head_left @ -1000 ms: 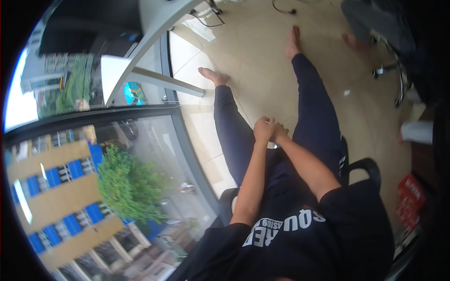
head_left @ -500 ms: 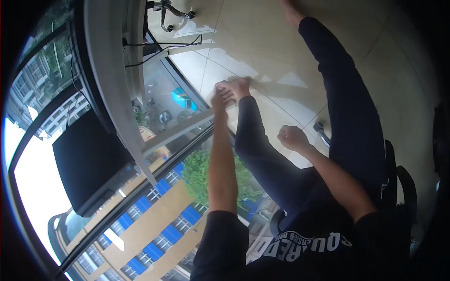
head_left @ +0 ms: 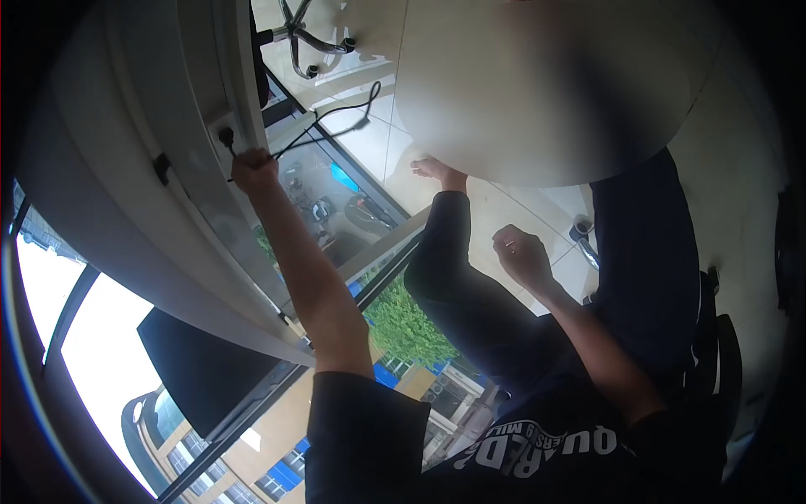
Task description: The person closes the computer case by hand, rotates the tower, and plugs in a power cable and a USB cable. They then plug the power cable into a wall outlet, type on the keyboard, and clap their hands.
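At the upper left, my left hand point(head_left: 254, 170) is closed around a black cable point(head_left: 323, 130) beside a pale panel point(head_left: 239, 197). A black plug point(head_left: 225, 136) sits in the panel just above this hand. The cable's free part loops out to the right over the window frame and floor. My right hand point(head_left: 522, 259) hangs above my lap with curled fingers, nothing visible in it, touching neither cable nor panel.
Window glass point(head_left: 315, 189) is below and beside the panel. A dark flat box-like object point(head_left: 201, 370) is at the lower left. A chair base point(head_left: 294, 34) stands at the top. A pale, blurred round shape point(head_left: 537, 101) covers part of the floor and one leg.
My left hand has moved from beside my foot, up and left to the cable, and has closed on it. The pale round shape has appeared. The view has shifted.
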### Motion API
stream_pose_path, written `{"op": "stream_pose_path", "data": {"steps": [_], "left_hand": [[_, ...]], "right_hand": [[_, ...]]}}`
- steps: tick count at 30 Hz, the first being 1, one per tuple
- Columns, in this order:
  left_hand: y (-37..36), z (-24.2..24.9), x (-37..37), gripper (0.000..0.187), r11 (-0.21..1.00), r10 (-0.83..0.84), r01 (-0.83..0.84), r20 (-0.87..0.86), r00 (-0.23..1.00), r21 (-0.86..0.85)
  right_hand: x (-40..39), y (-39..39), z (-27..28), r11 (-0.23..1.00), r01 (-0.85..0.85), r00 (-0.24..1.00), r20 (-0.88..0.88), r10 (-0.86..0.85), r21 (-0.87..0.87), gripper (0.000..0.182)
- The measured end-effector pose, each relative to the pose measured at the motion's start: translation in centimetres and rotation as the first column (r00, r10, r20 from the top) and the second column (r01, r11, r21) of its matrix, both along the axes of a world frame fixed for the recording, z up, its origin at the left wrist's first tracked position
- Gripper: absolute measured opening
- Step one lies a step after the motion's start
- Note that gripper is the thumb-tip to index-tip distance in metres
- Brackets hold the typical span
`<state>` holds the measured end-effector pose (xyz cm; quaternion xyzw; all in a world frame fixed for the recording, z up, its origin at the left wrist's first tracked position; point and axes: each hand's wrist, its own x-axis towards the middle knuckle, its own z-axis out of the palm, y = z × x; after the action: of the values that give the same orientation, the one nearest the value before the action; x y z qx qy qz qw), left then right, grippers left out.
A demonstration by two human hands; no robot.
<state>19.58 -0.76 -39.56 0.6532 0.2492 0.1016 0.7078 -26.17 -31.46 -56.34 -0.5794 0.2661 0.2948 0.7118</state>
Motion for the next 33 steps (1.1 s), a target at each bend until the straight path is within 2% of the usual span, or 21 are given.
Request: {"op": "stream_pose_path", "data": {"steps": [1,4,5,7,9,10,12,14,15,16,17,18,19,20,22,25,26,28,29,30,33], "left_hand": [[-3.3,0.6,-3.6,0.041,0.898,-0.112,0.078,0.054,0.992,0.432],[-16.5,-0.6,-17.7,0.026,0.972,-0.105,0.082,0.092,0.990,0.220],[-18.1,-2.4,-20.6,0.032,0.979,-0.062,0.045,0.082,0.995,0.196],[-17.8,-9.1,-24.0,0.040,0.934,-0.204,0.196,-0.003,0.979,0.297],[-20.6,-12.5,-25.5,0.039,0.950,-0.252,0.300,-0.366,0.896,0.081],[-22.1,-13.3,-26.4,0.045,0.879,-0.432,0.476,-0.472,0.768,-0.030],[-22.4,-19.1,-24.5,0.033,0.641,-0.506,0.767,-0.730,0.460,0.038],[-19.6,-27.7,-24.2,0.031,0.501,-0.716,0.865,-0.570,0.403,-0.018],[-18.6,-31.4,-23.1,0.028,0.391,-0.668,0.916,-0.658,0.348,0.088],[-15.6,-36.5,-21.8,0.028,0.134,-0.776,0.946,-0.563,0.285,0.294],[-13.7,-41.2,-19.9,0.030,-0.206,-0.720,0.874,-0.673,0.170,0.441],[-13.8,-43.3,-18.9,0.033,0.035,-0.525,0.932,-0.787,0.325,0.361],[-15.3,-42.5,-17.9,0.037,-0.282,-0.405,0.762,-0.792,0.456,0.583],[-20.1,-36.3,-17.9,0.040,0.039,-0.112,0.758,-0.751,0.651,0.651],[-22.1,-33.8,-16.9,0.053,0.019,-0.175,0.587,-0.575,0.799,0.809],[-22.1,-35.9,-19.8,0.041,0.104,-0.247,0.659,-0.622,0.743,0.745],[-22.2,-35.9,-22.5,0.037,0.172,-0.427,0.676,-0.564,0.707,0.717],[-23.0,-32.7,-27.3,0.032,0.333,-0.730,0.694,-0.292,0.618,0.638],[-26.7,-26.9,-30.3,0.028,0.424,-0.605,0.747,-0.454,0.654,0.511],[-29.4,-16.2,-32.1,0.027,0.553,-0.613,0.748,-0.429,0.663,0.367],[-27.2,-5.2,-36.1,0.034,0.433,-0.623,0.789,-0.487,0.612,0.436]], "right_hand": [[1.0,0.3,0.4,1.000,-0.006,1.000,0.004,0.006,-0.015,0.026],[2.8,2.7,1.2,0.998,-0.017,0.999,0.039,0.020,-0.069,0.026],[3.6,3.3,1.5,0.995,0.007,0.998,0.069,0.000,-0.095,0.027],[5.2,3.6,1.5,0.990,0.036,0.994,0.103,-0.022,-0.136,0.028],[5.4,3.2,1.5,0.985,0.051,0.995,0.093,-0.036,-0.167,0.028],[5.3,2.9,1.3,0.980,0.054,0.994,0.101,-0.036,-0.189,0.028],[4.6,2.6,0.1,0.979,0.116,0.987,0.134,-0.093,-0.170,0.026],[4.3,2.8,-1.6,0.967,0.111,0.983,0.169,-0.072,-0.231,0.025],[4.6,2.6,-2.5,0.959,-0.020,0.989,0.134,0.060,-0.282,0.026],[4.9,2.0,-2.1,0.927,0.029,0.991,0.135,0.023,-0.374,0.020],[5.1,1.1,-2.4,0.936,-0.009,0.999,0.044,0.026,-0.351,0.024],[5.1,0.3,-2.9,0.932,-0.014,1.000,0.013,0.021,-0.363,0.026],[5.2,-0.4,-3.2,0.929,-0.021,1.000,-0.013,0.018,-0.370,0.029],[5.2,-0.9,-3.8,0.929,-0.022,0.999,-0.033,0.011,-0.371,0.031],[6.0,-1.8,-4.1,0.925,-0.050,0.999,-0.031,0.041,-0.377,0.037],[6.7,-0.6,-5.1,0.925,-0.137,0.977,0.104,0.185,-0.356,0.041],[6.4,-0.4,-5.4,0.918,-0.205,0.952,0.148,0.267,-0.338,0.042],[5.4,-0.7,-7.1,0.908,-0.237,0.911,0.246,0.332,-0.346,0.042],[4.3,-1.2,-8.2,0.906,-0.200,0.878,0.342,0.334,-0.373,0.039],[4.3,-0.3,-8.3,0.905,-0.205,0.853,0.385,0.352,-0.374,0.037],[7.9,2.5,-6.7,0.883,-0.277,0.813,0.397,0.426,-0.379,0.035]]}}
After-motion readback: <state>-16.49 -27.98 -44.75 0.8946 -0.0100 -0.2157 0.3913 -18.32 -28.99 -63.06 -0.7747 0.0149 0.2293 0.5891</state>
